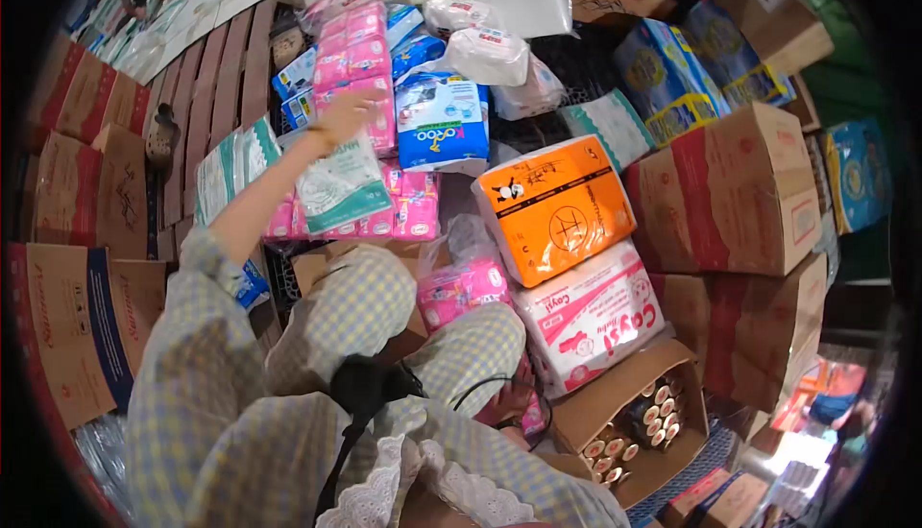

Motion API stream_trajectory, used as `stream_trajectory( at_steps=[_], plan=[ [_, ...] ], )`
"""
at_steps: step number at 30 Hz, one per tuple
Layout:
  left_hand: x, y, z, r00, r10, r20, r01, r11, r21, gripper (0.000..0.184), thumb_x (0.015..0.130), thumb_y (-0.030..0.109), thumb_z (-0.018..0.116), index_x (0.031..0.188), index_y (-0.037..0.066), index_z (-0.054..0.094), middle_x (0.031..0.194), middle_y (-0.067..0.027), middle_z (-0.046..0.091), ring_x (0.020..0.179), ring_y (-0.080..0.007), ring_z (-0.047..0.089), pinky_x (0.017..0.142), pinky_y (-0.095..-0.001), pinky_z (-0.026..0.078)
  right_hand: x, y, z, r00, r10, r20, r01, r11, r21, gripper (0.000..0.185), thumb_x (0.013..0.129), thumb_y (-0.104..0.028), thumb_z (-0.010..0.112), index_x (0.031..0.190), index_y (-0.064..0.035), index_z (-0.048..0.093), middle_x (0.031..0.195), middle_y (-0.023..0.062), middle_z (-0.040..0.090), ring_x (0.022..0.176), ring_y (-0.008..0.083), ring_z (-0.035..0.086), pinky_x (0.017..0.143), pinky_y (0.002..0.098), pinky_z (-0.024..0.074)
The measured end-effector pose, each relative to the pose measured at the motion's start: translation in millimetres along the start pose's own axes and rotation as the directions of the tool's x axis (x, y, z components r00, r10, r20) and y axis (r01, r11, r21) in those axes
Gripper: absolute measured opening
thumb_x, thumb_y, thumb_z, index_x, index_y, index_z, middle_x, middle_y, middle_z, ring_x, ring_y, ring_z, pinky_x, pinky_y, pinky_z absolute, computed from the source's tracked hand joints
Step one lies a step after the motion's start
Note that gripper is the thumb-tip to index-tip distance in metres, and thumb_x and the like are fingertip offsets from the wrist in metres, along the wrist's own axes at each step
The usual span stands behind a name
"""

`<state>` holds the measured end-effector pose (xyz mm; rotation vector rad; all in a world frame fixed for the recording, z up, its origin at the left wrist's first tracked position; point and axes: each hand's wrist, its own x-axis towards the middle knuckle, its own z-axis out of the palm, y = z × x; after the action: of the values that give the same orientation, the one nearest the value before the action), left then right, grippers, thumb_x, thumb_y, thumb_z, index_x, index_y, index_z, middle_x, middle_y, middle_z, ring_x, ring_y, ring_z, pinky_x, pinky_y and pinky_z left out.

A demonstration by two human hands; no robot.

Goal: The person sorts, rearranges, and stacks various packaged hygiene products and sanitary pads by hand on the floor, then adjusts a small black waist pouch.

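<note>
My left hand (348, 117) reaches out over a tall stack of pink packs (353, 43), its fingers stretched out over them. Below that wrist, a white and green pack (341, 182) lies on more pink packs (415, 206). Beside the stack stands a blue and white Kokoo pack (443, 125). Low by my right knee, part of my right hand (506, 403) shows next to a thin dark cord; its fingers are not clear. Another pink pack (464, 290) is wedged near that knee.
An orange pack (557, 209) rests on a white and pink Caysi pack (595, 322) to the right. An opened carton (615, 394) holds several capped bottles. Taped cartons (720, 192) pile up at right, others (82, 322) at left. Wooden slats (206, 96) lie at upper left.
</note>
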<state>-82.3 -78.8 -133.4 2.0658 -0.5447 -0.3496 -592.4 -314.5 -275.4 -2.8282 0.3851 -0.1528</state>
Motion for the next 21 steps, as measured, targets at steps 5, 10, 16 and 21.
stream_trajectory(
  at_steps=[5,10,16,21],
  plan=[
    [-117,-184,-115,0.785,-0.508,-0.354,0.453,0.861,-0.231,0.032,0.077,0.021,0.055,0.104,0.004,0.054,0.089,-0.0034,0.059,0.074,-0.0116,0.055,0.058,-0.0226,0.043,65,16,-33,0.977,0.137,0.162,-0.203,0.83,0.52,0.036,0.08,-0.023,0.045,0.108,-0.001,0.05,0.101,0.0195,0.053,0.094,0.0292,0.051,0.079,0.0328,0.04],
    [-161,-304,-76,0.708,-0.692,-0.138,0.579,0.682,-0.446,0.042,0.074,0.026,0.062,0.108,0.004,0.05,0.094,-0.0063,0.057,0.079,-0.0135,0.054,0.059,-0.0271,0.046,108,18,-62,0.736,0.162,0.657,-0.446,0.847,0.29,0.036,0.083,-0.025,0.047,0.109,-0.0006,0.049,0.095,0.0184,0.058,0.086,0.0237,0.057,0.075,0.0308,0.0434],
    [-97,-241,11,0.672,-0.638,-0.375,0.475,0.76,-0.443,0.058,0.065,0.026,0.072,0.109,-0.003,0.046,0.101,-0.0087,0.055,0.089,-0.0174,0.052,0.079,-0.0271,0.041,203,-56,-92,0.824,0.241,0.513,-0.442,0.84,0.315,0.035,0.082,-0.029,0.049,0.107,-0.0039,0.051,0.088,0.0187,0.059,0.08,0.0274,0.058,0.07,0.0318,0.0444],
    [-85,-185,-1,0.817,-0.516,-0.258,0.199,0.671,-0.714,0.05,0.065,0.006,0.069,0.109,-0.002,0.046,0.102,-0.0081,0.054,0.087,-0.0154,0.052,0.076,-0.0266,0.042,265,-107,-57,0.946,0.022,0.325,-0.215,0.791,0.573,0.049,0.078,-0.037,0.054,0.11,-0.0003,0.048,0.1,0.0174,0.056,0.091,0.0265,0.055,0.077,0.0314,0.0433]
  ],
)
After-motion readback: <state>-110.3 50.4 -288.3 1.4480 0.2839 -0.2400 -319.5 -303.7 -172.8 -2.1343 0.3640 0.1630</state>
